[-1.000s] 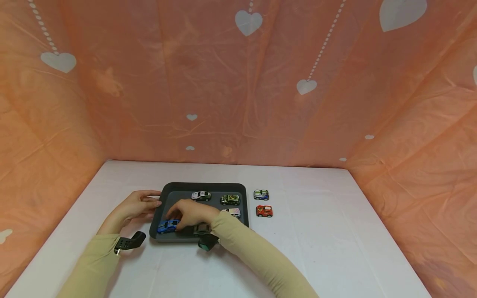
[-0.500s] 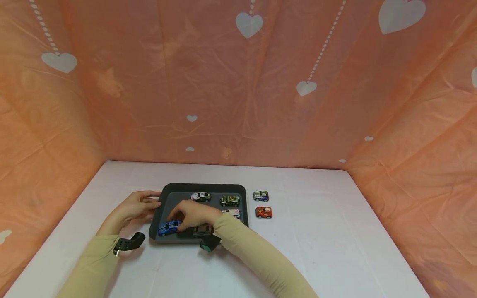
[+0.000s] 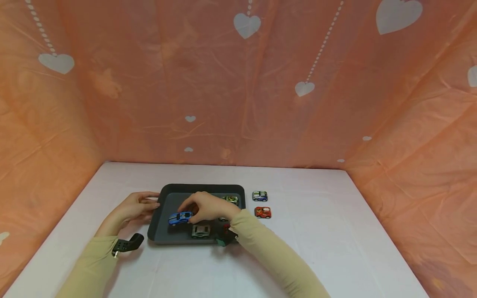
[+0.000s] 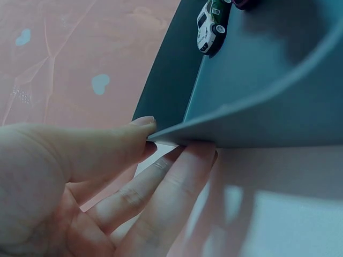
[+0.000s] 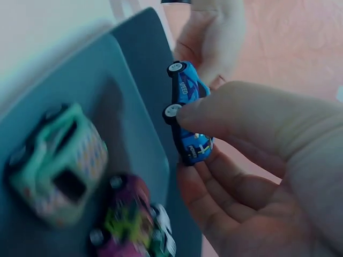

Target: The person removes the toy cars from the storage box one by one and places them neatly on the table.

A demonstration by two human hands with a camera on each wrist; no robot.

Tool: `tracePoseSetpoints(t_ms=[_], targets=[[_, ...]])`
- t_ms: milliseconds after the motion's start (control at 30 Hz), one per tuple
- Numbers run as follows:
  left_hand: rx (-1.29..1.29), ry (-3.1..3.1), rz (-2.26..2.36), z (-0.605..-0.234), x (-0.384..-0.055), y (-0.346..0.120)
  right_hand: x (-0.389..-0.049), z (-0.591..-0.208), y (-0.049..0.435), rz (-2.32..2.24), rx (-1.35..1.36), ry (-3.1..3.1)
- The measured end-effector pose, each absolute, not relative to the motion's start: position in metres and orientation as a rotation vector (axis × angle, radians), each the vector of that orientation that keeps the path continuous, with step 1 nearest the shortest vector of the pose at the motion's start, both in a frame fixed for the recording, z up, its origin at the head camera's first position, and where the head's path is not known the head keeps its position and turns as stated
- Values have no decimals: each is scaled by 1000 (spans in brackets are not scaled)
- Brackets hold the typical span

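My right hand pinches a blue toy car between thumb and fingers, above the left part of a dark grey tray. The right wrist view shows the thumb across the side of the blue toy car, near a wheel. My left hand pinches the tray's left rim; in the left wrist view the thumb lies at the edge and fingers press the outer wall. Inside the tray are a grey-brown toy car and a camouflage one. A white-and-green toy car is hidden behind my hand in the head view.
On the white table, right of the tray, sit a silver-blue toy car and a red one. Orange cloth with hearts walls the table at the back and sides.
The blue toy car has left the tray's front left corner, rising and shifting right in my right hand. The grey-brown car is uncovered, the white one now covered. My left hand stays on the rim.
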State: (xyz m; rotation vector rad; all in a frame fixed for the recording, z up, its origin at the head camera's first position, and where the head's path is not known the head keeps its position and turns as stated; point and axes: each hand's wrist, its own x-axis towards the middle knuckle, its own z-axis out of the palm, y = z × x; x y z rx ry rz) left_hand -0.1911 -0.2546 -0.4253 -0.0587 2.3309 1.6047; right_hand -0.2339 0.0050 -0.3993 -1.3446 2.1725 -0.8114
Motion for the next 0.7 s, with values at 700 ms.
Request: tracePoseSetpoints(t_ms=[700], targets=[[-40,2305,1619,-430,-195,-259,-229,-380,135,-1100,-1063,2296]])
